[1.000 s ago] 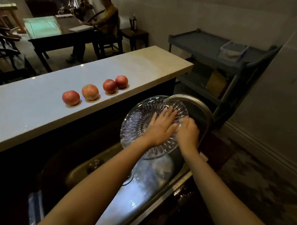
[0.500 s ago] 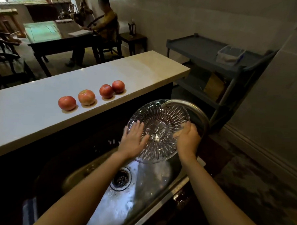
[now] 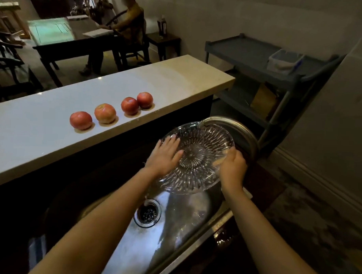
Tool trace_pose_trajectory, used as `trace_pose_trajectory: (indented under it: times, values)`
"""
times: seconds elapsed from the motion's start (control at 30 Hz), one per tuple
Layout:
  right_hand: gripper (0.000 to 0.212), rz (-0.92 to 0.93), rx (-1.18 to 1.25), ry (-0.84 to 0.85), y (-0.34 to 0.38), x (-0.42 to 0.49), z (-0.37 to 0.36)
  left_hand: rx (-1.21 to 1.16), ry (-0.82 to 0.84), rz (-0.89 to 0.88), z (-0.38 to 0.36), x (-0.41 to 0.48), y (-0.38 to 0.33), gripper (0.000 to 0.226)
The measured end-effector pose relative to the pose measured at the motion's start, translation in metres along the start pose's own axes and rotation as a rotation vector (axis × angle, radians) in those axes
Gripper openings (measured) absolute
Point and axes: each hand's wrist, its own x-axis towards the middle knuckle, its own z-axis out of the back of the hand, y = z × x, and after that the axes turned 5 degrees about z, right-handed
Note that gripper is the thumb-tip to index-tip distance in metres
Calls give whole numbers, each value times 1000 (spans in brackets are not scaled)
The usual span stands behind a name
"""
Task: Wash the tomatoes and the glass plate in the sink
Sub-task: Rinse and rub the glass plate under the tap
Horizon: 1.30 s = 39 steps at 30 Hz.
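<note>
Right hand (image 3: 232, 166) grip clamps plate (image 3: 200, 158) rim; left hand (image 3: 165, 154) flat, released. Wet glass: slippery, fragile; hold rim.

Right hand (image 3: 232, 166) grips the glass plate (image 3: 198, 158) (tilted, under the faucet (image 3: 231, 126)); left hand (image 3: 165, 154) lies flat on it.

Cut-glass plate (image 3: 204, 158), shiny steel sink (image 3: 172, 228), glossy countertop (image 3: 42, 136)

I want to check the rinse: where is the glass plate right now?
The glass plate is held tilted over the sink, right of centre, under the faucet, between the left hand and right hand.
</note>
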Motion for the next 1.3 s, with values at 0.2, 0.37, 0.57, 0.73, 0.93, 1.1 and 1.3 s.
trace_pose_trajectory:
  times: [0.2, 0.37, 0.57, 0.73, 0.93, 1.1, 1.3]
  values:
    - [33, 45, -70, 98, -8, -4, -7, -203, 1, -264, -40, -61, -50, 54]
    - [33, -16, -8, 135, -13, -15, -14, -78, -81, -217, -7, 9, -61, 57]
    - [33, -6, -5, 16, -7, 7, 0, -24, 17, -31, -7, -11, 0, 63]
    - [35, 17, -39, 77, -16, -3, -5, -116, 4, -270, -39, -62, -51, 60]
    - [35, -16, 31, 76, -20, -10, -7, 5, -140, -95, -9, 7, -50, 58]
    - [43, -45, 12, 56, -35, 1, 3, -109, -214, 404, 0, -14, 24, 75]
    - [40, -40, -32, 253, -48, 7, -1, -1612, 259, 690, 13, -58, 52, 25]
